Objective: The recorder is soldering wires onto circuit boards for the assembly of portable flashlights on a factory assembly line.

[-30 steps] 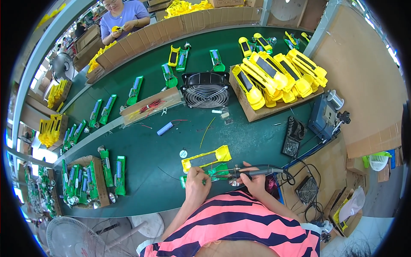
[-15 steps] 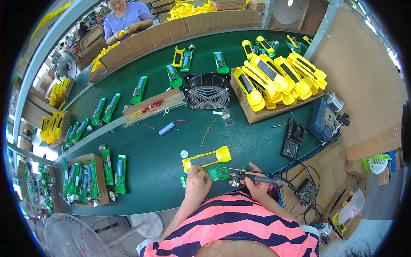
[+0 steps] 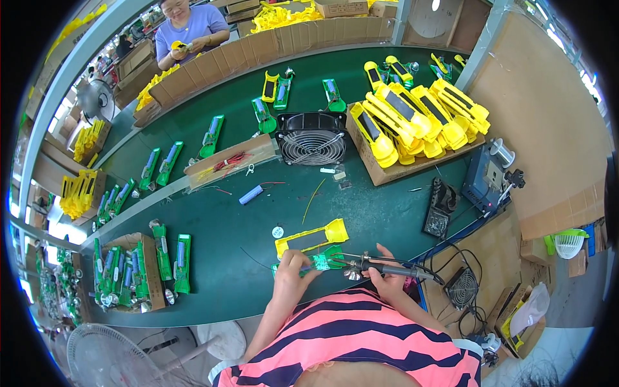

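Note:
My right hand [image 3: 387, 278] is closed around a soldering iron [image 3: 380, 267], its tip pointing left over a green lamp housing with a circuit board [image 3: 321, 262]. Fingers of my left hand [image 3: 293, 274] are bent and pressed on the left part of this green piece, partly hiding it. A small silver reflector [image 3: 353, 274] lies under the iron beside my right hand. Just beyond the green piece lies a yellow casing [image 3: 337, 231] with a long opening. A small white disc [image 3: 277, 231] and a thin dark wire [image 3: 255, 257] are near my left hand.
A carton of yellow casings [image 3: 412, 119] stands at right, near a soldering station [image 3: 487, 180] and iron stand [image 3: 442, 208]. A box of green lamp units [image 3: 153, 277] is at left. A black fan [image 3: 311, 147] and blue battery [image 3: 251, 195] lie ahead. A co-worker [image 3: 193, 32] sits opposite.
My left hand has turned slightly, its fingers now reaching further right along the green piece. The right hand and soldering iron stay almost in place. The co-worker's hands have shifted a little.

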`<state>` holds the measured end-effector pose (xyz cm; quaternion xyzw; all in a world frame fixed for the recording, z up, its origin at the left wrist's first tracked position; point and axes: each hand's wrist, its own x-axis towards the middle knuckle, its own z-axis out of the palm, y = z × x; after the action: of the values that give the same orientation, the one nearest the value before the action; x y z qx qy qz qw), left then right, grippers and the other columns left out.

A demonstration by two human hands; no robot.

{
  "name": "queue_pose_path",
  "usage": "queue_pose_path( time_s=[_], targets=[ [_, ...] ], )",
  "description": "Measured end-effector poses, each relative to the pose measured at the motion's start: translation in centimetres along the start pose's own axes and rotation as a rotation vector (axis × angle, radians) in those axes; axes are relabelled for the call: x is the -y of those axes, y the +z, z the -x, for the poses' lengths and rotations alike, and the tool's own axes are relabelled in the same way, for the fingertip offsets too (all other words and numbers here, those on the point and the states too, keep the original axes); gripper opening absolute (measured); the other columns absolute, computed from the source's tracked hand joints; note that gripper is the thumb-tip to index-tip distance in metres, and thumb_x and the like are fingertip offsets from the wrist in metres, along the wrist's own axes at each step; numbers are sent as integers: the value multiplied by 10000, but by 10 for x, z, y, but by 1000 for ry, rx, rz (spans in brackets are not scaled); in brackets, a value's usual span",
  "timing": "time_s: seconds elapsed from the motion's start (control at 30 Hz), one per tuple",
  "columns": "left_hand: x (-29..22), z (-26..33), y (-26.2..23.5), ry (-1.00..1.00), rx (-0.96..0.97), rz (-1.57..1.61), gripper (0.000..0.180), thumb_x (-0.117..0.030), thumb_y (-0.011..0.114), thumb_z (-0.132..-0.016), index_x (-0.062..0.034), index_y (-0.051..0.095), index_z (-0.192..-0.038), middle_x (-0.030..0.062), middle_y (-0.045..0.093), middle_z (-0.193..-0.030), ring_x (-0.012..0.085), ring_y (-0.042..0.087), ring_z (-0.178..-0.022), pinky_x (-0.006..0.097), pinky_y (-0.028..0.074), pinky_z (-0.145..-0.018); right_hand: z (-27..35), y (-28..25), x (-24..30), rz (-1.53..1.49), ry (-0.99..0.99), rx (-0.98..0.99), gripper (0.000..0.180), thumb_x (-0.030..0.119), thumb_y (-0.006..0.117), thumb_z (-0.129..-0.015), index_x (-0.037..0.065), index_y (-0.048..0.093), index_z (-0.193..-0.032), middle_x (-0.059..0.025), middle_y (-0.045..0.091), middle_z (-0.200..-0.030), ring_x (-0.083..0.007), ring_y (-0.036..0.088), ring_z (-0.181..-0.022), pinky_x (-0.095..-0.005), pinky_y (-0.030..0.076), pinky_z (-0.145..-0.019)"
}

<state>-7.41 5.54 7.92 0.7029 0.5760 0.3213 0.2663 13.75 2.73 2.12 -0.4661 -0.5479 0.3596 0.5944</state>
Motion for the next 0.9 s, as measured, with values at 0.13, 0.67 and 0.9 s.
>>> queue_pose_path(
  time_s=[0.13,0.67,0.9],
  targets=[
    [2,19,-37,-52,-8,-561,259,-205,688,-630,-23,511,-578,96,515,-613,240,524,-572,352,393,-454,0,-6,-2,36,-34,77,154,-33,540,-720,-48,556,-872,-126,615,-697,-169,608,-708,-357,403,-875],
    [13,22,6,389,-91,-238,212,-7,592,-632,-64,613,-836,59,512,-753,211,522,-660,307,423,-577,-9,-9,4,-129,342,138,184,-25,527,-752,-66,520,-931,-132,598,-784,-140,599,-588,-290,500,-691],
    [5,19,6,384,8,-382,195,-42,586,-646,-72,618,-836,44,477,-718,186,519,-641,295,430,-533,-13,-7,6,-222,392,106,184,-46,515,-753,-74,502,-934,-171,570,-886,-144,597,-576,-219,504,-533]
  ],
)
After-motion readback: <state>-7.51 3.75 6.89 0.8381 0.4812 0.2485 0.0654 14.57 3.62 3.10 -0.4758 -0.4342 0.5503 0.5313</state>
